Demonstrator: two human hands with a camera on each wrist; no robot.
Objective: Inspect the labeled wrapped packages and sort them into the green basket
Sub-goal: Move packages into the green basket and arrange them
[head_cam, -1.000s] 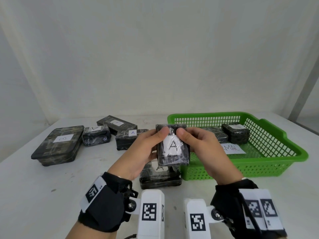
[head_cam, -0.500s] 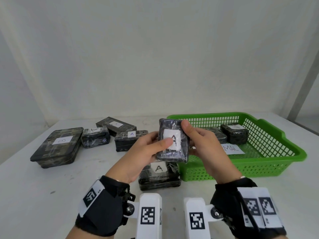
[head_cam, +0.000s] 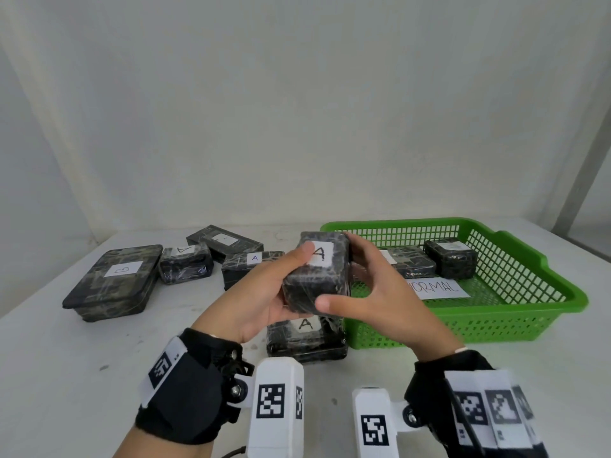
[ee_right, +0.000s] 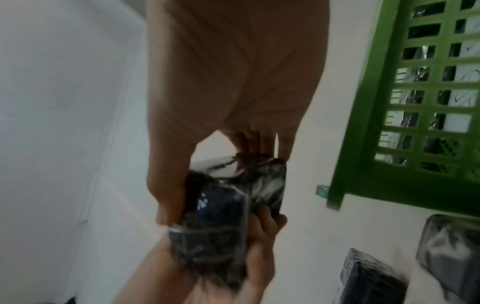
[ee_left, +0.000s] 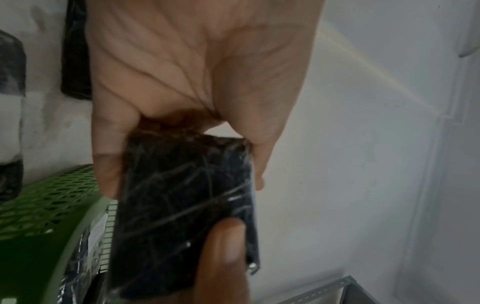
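Both hands hold a small black wrapped package (head_cam: 317, 276) with a white label marked A, raised above the table just left of the green basket (head_cam: 515, 312). My left hand (head_cam: 264, 292) grips its left side, thumb on the label edge. My right hand (head_cam: 373, 292) grips its right side, thumb across the lower front. The left wrist view shows the package (ee_left: 187, 216) between fingers and thumb. In the right wrist view the package (ee_right: 223, 216) sits pinched in the same way. Two wrapped packages (head_cam: 449, 262) lie inside the basket beside a paper reading NORMAL (head_cam: 436, 289).
Another A package (head_cam: 305, 338) lies on the white table (head_cam: 66, 375) under my hands. Further left sit a large flat B package (head_cam: 115, 279), two small A packages (head_cam: 185, 266) (head_cam: 251, 266) and a flat box (head_cam: 224, 241). A wall stands close behind.
The held package has tilted back and turned so its labelled face points up and its end faces me. My right thumb slid from the top down to the lower front.
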